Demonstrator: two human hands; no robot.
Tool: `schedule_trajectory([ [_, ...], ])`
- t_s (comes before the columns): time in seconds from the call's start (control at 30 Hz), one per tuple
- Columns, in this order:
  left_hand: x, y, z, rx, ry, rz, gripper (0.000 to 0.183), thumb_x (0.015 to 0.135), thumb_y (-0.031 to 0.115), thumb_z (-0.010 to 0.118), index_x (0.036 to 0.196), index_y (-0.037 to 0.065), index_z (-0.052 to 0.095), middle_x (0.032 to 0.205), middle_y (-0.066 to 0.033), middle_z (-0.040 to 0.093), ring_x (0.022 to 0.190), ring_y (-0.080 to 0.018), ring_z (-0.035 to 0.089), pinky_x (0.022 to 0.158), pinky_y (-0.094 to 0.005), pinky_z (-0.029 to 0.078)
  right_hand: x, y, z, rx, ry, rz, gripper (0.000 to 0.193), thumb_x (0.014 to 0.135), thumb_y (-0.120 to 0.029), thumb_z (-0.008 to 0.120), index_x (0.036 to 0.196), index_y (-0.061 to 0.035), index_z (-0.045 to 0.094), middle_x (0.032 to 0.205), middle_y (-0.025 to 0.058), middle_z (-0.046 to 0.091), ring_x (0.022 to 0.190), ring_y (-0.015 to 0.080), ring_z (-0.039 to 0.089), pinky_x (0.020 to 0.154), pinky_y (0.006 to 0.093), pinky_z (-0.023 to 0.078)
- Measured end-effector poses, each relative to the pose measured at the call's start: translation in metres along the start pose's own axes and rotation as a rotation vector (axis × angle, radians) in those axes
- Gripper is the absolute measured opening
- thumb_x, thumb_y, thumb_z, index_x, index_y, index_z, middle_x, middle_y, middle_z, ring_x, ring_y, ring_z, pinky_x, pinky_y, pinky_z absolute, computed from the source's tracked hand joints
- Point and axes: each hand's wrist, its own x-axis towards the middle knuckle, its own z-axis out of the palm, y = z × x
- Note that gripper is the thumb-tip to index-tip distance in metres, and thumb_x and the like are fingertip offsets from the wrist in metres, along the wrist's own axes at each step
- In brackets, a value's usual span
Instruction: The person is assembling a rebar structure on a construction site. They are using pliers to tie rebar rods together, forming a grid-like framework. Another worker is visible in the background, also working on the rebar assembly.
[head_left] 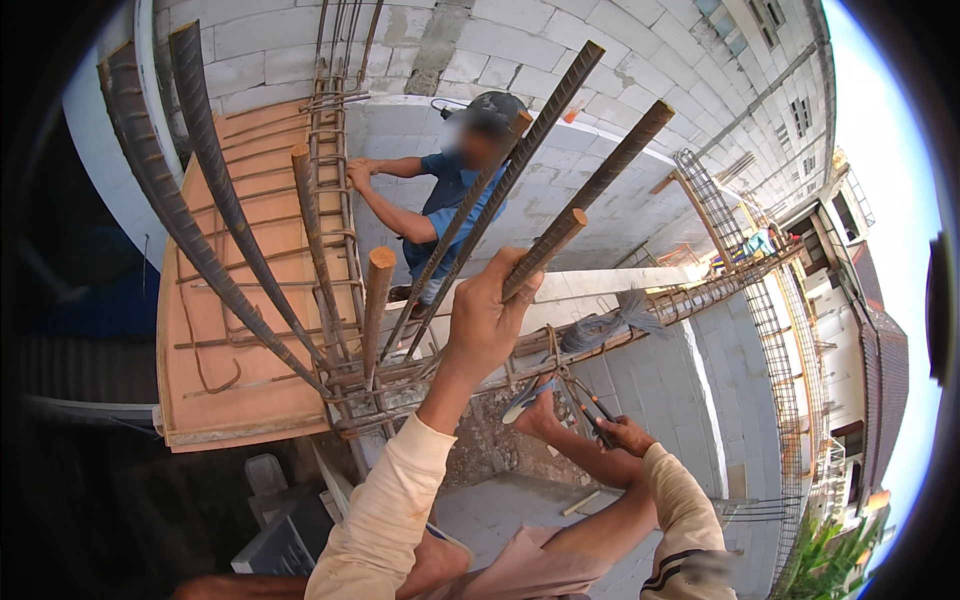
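Note:
My left hand (490,305) is raised and closed around a thick ribbed rebar (545,253) that slants up to the right. My right hand (625,437) grips the dark handles of long pincers (590,397). Their head reaches up to a horizontal rebar cage (510,367), close to a tied upright on it. A bundle of grey tie wire (605,325) lies on top of the cage, beyond the pincers. Several more upright rebars, among them a thick one (380,290), rise between me and the co-worker.
A co-worker in a blue shirt (445,205) holds the rebar cage (335,185) along the plywood formwork (265,255). Grey block walls (590,60) stand behind. My sandalled foot (530,400) rests by the cage, above a drop. A mesh column (770,350) stands at right.

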Motion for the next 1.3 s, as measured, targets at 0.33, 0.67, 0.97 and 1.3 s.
schedule_trajectory([
  [0.33,-0.001,0.0,0.0,0.063,0.007,0.017,0.03,0.102,0.035,0.059,0.107,0.005,0.064,0.067,-0.0006,0.051,0.061,-0.0079,0.046,0.057,-0.028,0.038,-0.029,-0.022,0.028,-1.565,0.806,-0.617,0.05,0.087,-0.027,0.07,0.126,-0.0048,0.049,0.111,0.0144,0.056,0.101,0.0343,0.058,0.08,0.0476,0.05],
  [0.67,0.001,-0.001,-0.002,0.061,-0.006,0.018,0.028,0.102,0.032,0.06,0.108,0.005,0.064,0.067,-0.0029,0.054,0.061,-0.009,0.048,0.058,-0.0286,0.04,0.013,0.055,0.065,0.755,-0.194,0.086,0.054,0.102,-0.054,0.048,0.109,-0.0023,0.06,0.077,0.0084,0.059,0.063,0.0224,0.056,0.062,0.0353,0.048],
  [0.97,-0.013,0.0,-0.007,0.225,0.062,0.088,0.04,0.099,0.03,0.064,0.125,0.001,0.056,0.107,-0.0141,0.064,0.098,-0.0242,0.063,0.087,-0.0365,0.049,-0.038,0.05,0.087,-0.108,0.101,-0.192,0.048,0.104,-0.048,0.048,0.111,-0.0009,0.057,0.073,0.0088,0.064,0.06,0.019,0.061,0.059,0.0363,0.05],
  [1.3,-0.174,-0.007,-0.019,0.363,-0.486,-0.585,0.075,0.084,0.024,0.082,0.143,-0.001,0.043,0.13,-0.0225,0.059,0.122,-0.0344,0.058,0.102,-0.0467,0.046,-0.165,-0.042,0.129,-0.814,-0.196,-0.443,0.031,0.096,-0.03,0.061,0.119,-0.0111,0.059,0.094,0.0153,0.067,0.087,0.0381,0.068,0.077,0.0485,0.054],
])
